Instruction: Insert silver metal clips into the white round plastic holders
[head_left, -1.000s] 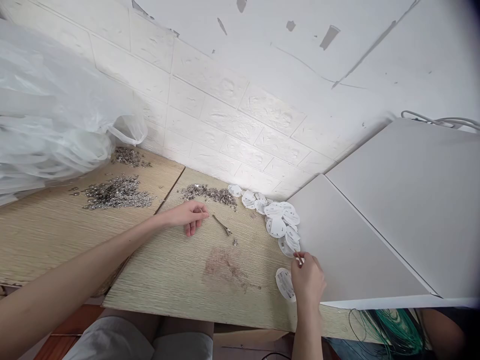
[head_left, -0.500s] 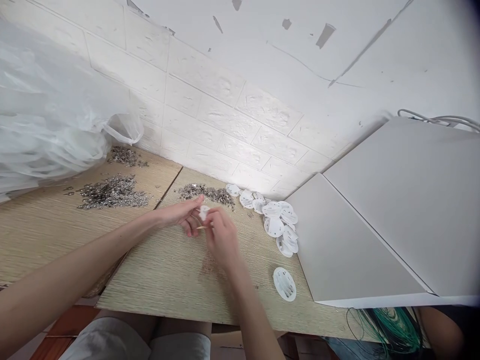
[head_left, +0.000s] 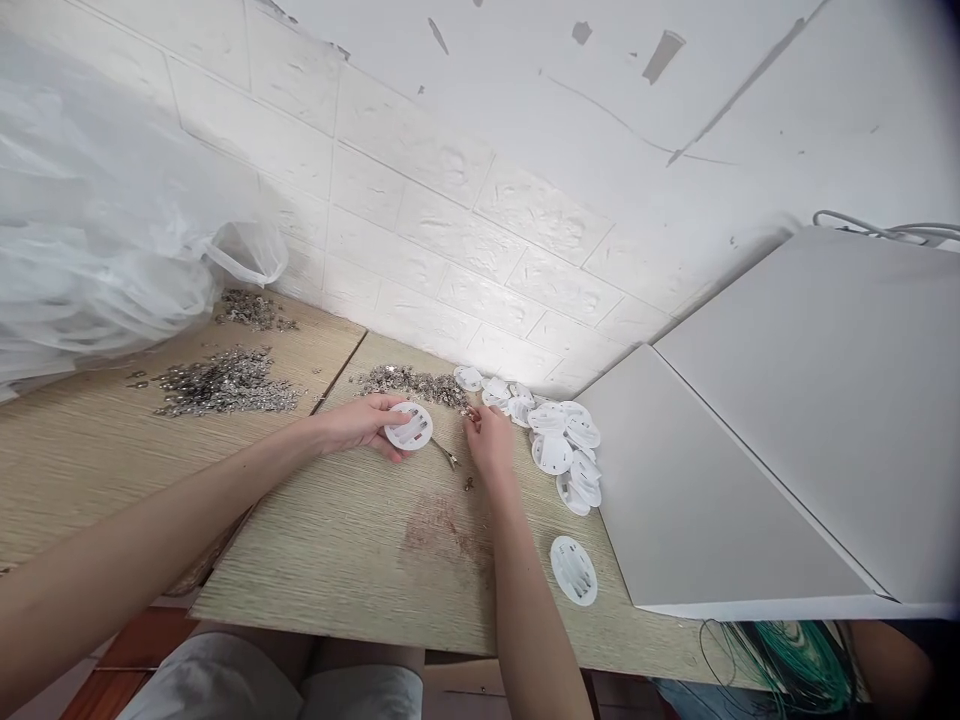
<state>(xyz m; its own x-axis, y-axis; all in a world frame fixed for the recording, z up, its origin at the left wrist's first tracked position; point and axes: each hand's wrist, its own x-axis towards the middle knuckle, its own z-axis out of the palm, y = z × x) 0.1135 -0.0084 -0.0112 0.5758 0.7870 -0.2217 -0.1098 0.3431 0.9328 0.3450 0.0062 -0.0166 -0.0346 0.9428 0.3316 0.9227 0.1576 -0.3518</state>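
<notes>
A: Landmark's the middle metal pile (head_left: pixel 412 385). Where's the held white disc (head_left: pixel 421 430)?
B: Just on the person's side of the pile, slotted face showing. Left hand (head_left: pixel 371 425) has it by the edge nearest the wrist: thumb over the face, fingers behind, nearly closed on it.
A: Right hand (head_left: pixel 491 440)?
B: At the pile's right end, fingers bent, tips at the loose bits. Can't tell how far apart the tips are, or if they pinch anything.
A: Handling?
B: Disc looks thin, light, probably springy plastic or card. Rim hold suits it; hard pressing could bend the strips between slots. Surface may be a bit slick. Metal bits look hard, tiny, easy to drop: fingertip pinch, one at a time.
A: Other stuff?
B: Slim metal tool (head_left: pixel 445 453) lies nearer the person than the pile, partly behind the disc from this view; best taken by its shaft. Small loose piece (head_left: pixel 469 484) sits past its tip. Disc stack (head_left: pixel 551 453) is right of the pile, overlapping, so lift single rims. Lone disc (head_left: pixel 574 571) is farther right and nearer the person.
</notes>
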